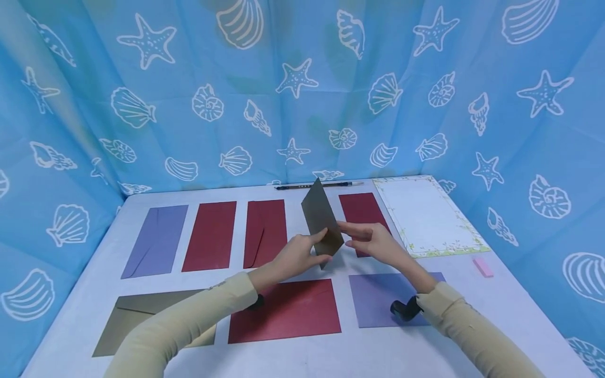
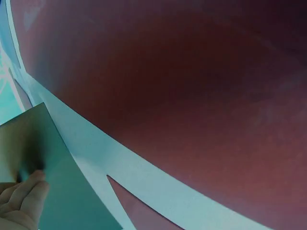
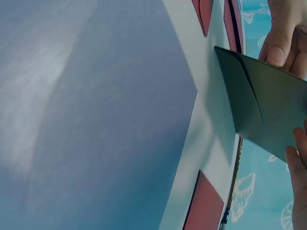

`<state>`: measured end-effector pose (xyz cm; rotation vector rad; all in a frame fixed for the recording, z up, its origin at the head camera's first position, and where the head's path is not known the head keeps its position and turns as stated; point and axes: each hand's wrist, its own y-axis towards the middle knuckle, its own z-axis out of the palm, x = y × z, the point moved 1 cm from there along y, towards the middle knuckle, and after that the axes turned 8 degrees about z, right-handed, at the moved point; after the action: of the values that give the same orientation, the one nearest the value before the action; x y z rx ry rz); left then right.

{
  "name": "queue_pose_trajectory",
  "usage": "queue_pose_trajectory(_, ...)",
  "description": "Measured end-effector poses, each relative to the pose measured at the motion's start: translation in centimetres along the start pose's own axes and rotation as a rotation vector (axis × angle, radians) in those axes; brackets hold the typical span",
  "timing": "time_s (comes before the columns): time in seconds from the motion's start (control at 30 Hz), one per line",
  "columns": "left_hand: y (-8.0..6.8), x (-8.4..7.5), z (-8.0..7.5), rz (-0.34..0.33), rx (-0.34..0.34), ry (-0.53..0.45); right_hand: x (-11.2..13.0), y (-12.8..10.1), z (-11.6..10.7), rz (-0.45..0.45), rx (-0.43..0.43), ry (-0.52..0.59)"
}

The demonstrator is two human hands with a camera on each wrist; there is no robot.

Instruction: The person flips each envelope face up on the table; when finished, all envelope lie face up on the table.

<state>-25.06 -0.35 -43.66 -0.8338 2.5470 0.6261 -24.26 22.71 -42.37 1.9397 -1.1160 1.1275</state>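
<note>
A dark gold envelope (image 1: 317, 215) stands tilted on edge above the middle of the table, its flap side facing right. My left hand (image 1: 295, 255) pinches its near edge between thumb and fingers. In the left wrist view, fingers (image 2: 29, 196) lie against its plain face. Beside the flap side, my right hand (image 1: 375, 242) has its fingers nearly straight, the fingertips right at the envelope's edge. The right wrist view shows the flap line on the envelope (image 3: 273, 100), with the left thumb (image 3: 277, 55) at its top edge.
Nearest me lie another gold envelope (image 1: 118, 320), a red one (image 1: 302, 310) and a purple one (image 1: 373, 294). Behind them are a purple envelope (image 1: 156, 239) and red envelopes (image 1: 210, 236). A brush (image 1: 302, 186), bordered paper (image 1: 425, 215) and pink eraser (image 1: 483, 268) lie farther out.
</note>
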Motion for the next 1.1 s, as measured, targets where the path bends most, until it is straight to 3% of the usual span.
queue_pose_trajectory(0.27, -0.5, -0.2, -0.3, -0.019, -0.075, -0.039, 3.3, 0.4, 1.2, 0.007, -0.006, 0.016)
queue_pose_trajectory(0.5, -1.0, -0.7, -1.4, -0.033, -0.183, -0.058, 4.3, 0.9, 2.1, 0.025, 0.003, -0.001)
queue_pose_trajectory(0.7, -1.5, -0.8, -2.0, -0.058, -0.207, -0.081, 3.2, 1.5, 2.8, 0.041, 0.021, -0.039)
queue_pose_trajectory(0.87, -2.3, -0.6, -2.1, -0.091, -0.230, -0.043, 0.7, 2.5, 3.5, 0.049, 0.035, -0.077)
queue_pose_trajectory(1.1, -3.1, -0.2, -2.5, -0.123, -0.253, -0.022, -0.4, 3.1, 4.2, 0.078, 0.068, -0.150)
